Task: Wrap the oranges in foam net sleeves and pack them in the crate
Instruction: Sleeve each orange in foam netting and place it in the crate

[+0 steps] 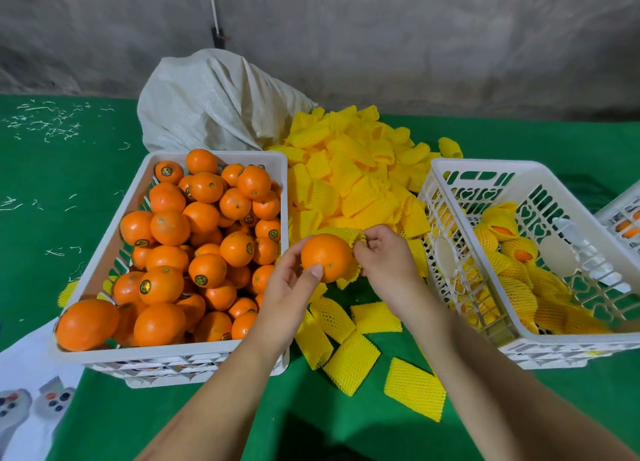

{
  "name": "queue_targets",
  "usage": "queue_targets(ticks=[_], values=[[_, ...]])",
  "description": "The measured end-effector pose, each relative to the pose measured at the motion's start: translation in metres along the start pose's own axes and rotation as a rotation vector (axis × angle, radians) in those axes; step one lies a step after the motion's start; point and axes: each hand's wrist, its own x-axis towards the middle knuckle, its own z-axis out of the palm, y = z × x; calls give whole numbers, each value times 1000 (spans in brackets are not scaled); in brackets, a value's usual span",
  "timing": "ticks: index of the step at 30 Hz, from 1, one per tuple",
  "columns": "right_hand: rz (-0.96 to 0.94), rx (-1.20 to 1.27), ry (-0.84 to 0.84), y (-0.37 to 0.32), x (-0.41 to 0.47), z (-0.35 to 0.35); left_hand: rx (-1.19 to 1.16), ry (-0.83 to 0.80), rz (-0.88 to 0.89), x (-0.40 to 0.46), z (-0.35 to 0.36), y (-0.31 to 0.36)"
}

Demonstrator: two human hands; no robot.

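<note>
- The likeliest slip, as I judge it: the foam net sleeve (351,252) is only partly over the orange (326,257), bunched on its far and right side, so a hard pull could tear the mesh or make it spring back off.
- The left hand (291,287) grips the orange with thumb in front and fingers curled behind; if that grip loosens while the sleeve is tugged, the fruit may drop onto the green table cover (69,218).
- The right hand (384,256) pinches the sleeve's rim with curled fingers.
- The orange is smooth, bright and mostly bare, held above the cover between the full crate of oranges (180,355) at the left edge and the packing crate (485,169) at the right.
- The packing crate holds a few wrapped oranges (509,252); loose sleeves (349,190) are piled between the crates.
</note>
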Motion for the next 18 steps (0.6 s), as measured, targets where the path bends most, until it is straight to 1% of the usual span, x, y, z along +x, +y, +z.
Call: queue_targets(ticks=[2,3,6,8,12,15,18], values=[[-178,-355,144,1,0,3,-1,-43,2,-2,-2,0],[-247,-433,164,-2,-2,6,14,-70,15,-2,-2,0],[-303,-407,111,-11,-3,12,86,-113,77,-1,-4,0],[-309,-433,97,-15,-1,11,72,-101,55,1,-5,0],[-302,-376,-15,-16,6,4,75,-104,27,5,-6,-3],[-237,-291,-62,-17,6,-5,108,-31,29,6,-2,-6],[-200,-226,-114,-22,0,-13,73,40,64,8,1,-9]])
